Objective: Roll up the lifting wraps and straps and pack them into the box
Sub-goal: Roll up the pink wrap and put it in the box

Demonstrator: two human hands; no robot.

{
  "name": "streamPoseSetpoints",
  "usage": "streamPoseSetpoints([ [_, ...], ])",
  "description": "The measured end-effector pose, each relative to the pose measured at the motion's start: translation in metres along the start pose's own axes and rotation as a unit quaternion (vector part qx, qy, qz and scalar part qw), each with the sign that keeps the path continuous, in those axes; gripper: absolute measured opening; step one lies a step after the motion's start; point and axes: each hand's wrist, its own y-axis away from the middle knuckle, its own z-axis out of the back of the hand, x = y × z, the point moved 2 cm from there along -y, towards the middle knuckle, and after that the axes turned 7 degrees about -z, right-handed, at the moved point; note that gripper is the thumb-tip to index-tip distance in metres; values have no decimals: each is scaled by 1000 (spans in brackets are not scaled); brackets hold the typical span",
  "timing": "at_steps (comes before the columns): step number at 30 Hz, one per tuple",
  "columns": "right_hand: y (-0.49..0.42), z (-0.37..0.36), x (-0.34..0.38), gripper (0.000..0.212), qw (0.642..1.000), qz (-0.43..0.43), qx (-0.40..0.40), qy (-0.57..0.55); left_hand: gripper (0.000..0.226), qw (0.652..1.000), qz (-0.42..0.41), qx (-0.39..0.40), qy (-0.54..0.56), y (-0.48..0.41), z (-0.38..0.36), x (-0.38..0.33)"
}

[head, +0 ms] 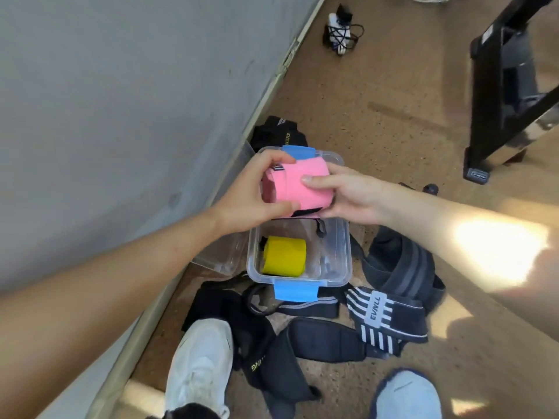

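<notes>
Pink lifting wrap (290, 184), rolled into a thick cylinder, is held in the air by both hands directly above the far half of an open box. The left hand (251, 195) grips the roll's left end, fingers curled over the top and thumb underneath. The right hand (344, 195) grips the right end, with its thumb pressed flat on the front of the roll and its fingers tucked behind, out of sight.

The box (348, 261) is clear plastic and stands on a brown speckled floor (393, 122) close to a grey wall (106, 116). It has 2 blue latches, 1 on the far edge (298, 151) and 1 on the near edge (295, 291). Inside lies 1 yellow roll (284, 258) at the near left. Beside it are pale and dark shapes too blurred to identify, and the far half of the box is hidden by the hands. A clear lid (223, 255) leans against the wall just left of the box.

Loose black and grey wraps lie around the box, overlapping so that an exact count is not possible. Among them are 1 striped wrap (384, 316) with white lettering, 1 grey-banded wrap (402, 267) to the right, 1 padded strap (326, 337) and 1 black wrap (278, 134) behind the box.

1 white shoe (199, 367) shows at the bottom. A pale blue shape (408, 394) beside it is cut off by the edge.
</notes>
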Motion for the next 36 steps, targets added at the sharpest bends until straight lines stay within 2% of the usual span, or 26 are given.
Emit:
streamPoseSetpoints([
  [3, -11, -1, -9, 64, 996, 12, -77, 48, 71, 997, -19, 12, -80, 5, 3, 13],
  [7, -26, -10, -24, 61, 986, 16, -158, 55, 77, 978, -4, 30, -208, 17, 6, 26],
  [10, -40, -16, -41, 74, 979, 2, -198, 56, 69, 964, 18, 36, -261, 31, 6, 35],
  [14, -58, -8, -60, 79, 968, -30, -233, 86, 63, 955, 47, 84, -282, 46, -2, 46],
  [17, -69, -5, -72, 79, 959, -47, -225, 166, 65, 969, 54, 63, -232, 52, -7, 49],
  [19, -73, -4, -72, 78, 932, -39, -237, 273, 67, 973, 54, 54, -219, 53, -8, 47],
  [21, -75, -4, -72, 76, 889, -34, -261, 375, 74, 973, 49, 40, -224, 53, -9, 46],
  [24, -72, -10, -70, 69, 845, 49, -271, 459, 86, 973, 83, 14, -217, 54, -8, 45],
  [26, -73, -17, -69, 61, 820, 99, -237, 512, 82, 972, 93, 15, -214, 56, -9, 45],
  [31, -76, -19, -60, 91, 744, 74, -153, 646, 80, 972, 90, 20, -216, 57, -8, 46],
  [33, -79, -18, -62, 90, 733, 76, -165, 656, 79, 973, 89, 21, -210, 57, -10, 45],
  [36, -84, -23, -69, 83, 758, 74, -208, 613, 77, 976, 79, 20, -203, 57, -10, 44],
])
